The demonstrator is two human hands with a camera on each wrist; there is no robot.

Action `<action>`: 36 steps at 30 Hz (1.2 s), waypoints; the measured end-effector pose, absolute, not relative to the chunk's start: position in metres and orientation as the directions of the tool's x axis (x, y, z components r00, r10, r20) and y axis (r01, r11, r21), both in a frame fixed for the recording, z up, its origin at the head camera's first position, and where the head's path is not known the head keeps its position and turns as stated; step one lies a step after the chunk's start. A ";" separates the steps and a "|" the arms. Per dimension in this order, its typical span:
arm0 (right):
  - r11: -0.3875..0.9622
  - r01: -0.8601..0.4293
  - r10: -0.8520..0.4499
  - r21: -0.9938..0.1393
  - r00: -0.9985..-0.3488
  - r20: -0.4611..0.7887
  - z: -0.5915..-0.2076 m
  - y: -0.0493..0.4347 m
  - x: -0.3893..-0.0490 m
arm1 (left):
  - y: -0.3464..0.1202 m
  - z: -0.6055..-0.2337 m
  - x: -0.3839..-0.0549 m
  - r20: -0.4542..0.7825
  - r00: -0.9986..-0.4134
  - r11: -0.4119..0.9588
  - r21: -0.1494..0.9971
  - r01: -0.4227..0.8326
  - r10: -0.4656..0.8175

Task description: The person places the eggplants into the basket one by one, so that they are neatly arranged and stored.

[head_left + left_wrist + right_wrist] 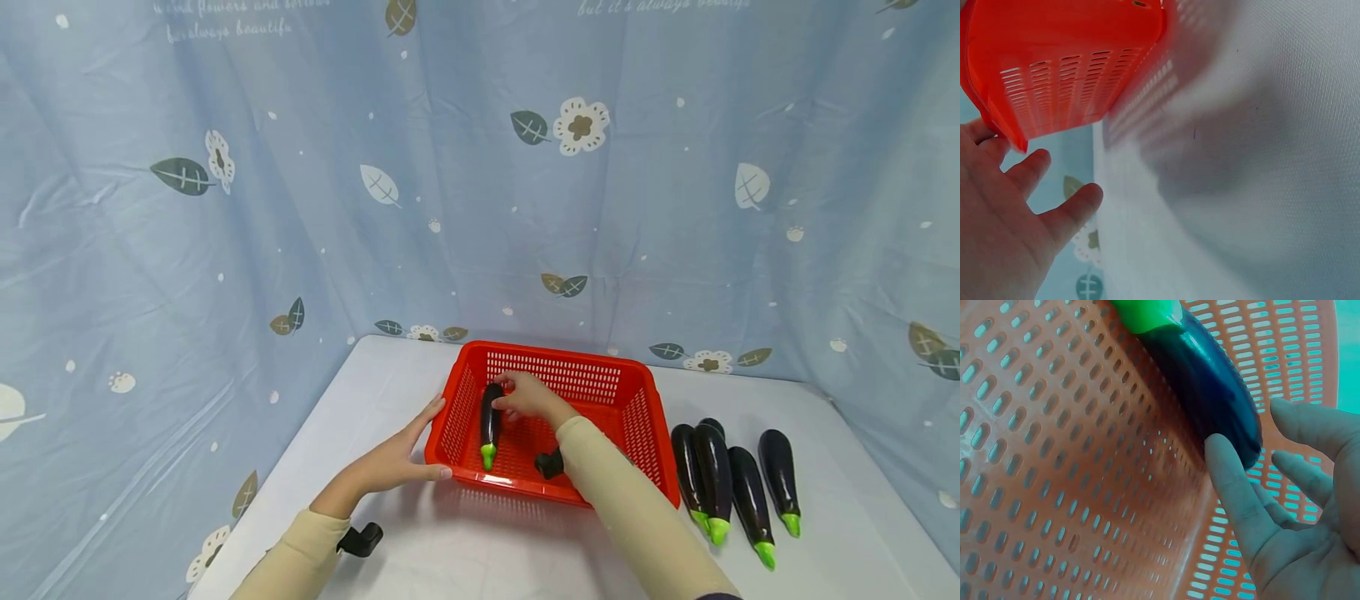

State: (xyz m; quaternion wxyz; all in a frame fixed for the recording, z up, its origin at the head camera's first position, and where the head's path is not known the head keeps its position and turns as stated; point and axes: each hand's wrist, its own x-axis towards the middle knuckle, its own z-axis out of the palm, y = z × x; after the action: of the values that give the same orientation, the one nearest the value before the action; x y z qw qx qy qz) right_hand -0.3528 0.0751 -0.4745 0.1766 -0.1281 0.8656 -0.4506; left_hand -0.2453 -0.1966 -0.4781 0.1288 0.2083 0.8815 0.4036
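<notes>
A red plastic basket point(517, 492) with slotted walls stands on the white table. Inside, near its left wall, lies a dark purple eggplant point(490, 421) with a bright green stem end towards the front. My right hand point(528, 398) is spread round the eggplant's far end. In the right wrist view, the thumb point(1225, 465) touches or nearly touches the eggplant point(1210, 381), and the other fingers stand apart from it. My left hand point(397, 458) rests against the basket's front left corner, fingers extended along the side. The left wrist view shows its fingertips at the basket's rim point(1013, 134).
Several more eggplants point(716, 475) lie on the white table point(390, 375) just right of the basket, green ends towards the front. A blue curtain point(465, 208) with leaves and flowers hangs behind and at the sides.
</notes>
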 end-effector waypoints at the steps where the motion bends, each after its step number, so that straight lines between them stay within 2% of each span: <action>1: 0.560 -0.067 -0.381 -0.826 -0.906 -0.185 -0.474 0.076 -0.352 | -0.196 -0.478 -0.245 -0.062 -0.880 0.588 0.765 0.261 0.471; 21: 0.568 -0.119 -0.386 -0.814 -0.913 -0.135 -0.470 0.093 -0.347 | -0.197 -0.477 -0.243 -0.064 -0.881 0.598 0.757 0.263 0.468; 36: 0.568 -0.101 -0.346 -0.817 -0.930 -0.125 -0.463 0.115 -0.341 | -0.198 -0.478 -0.244 -0.057 -0.879 0.589 0.763 0.267 0.473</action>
State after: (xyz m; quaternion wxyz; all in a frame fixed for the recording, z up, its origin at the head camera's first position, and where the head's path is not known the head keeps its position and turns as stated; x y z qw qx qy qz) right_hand -0.3410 0.1153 -0.4632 0.1369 -0.1277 0.8747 -0.4470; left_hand -0.2437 -0.1984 -0.4776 0.1278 0.2097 0.8821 0.4020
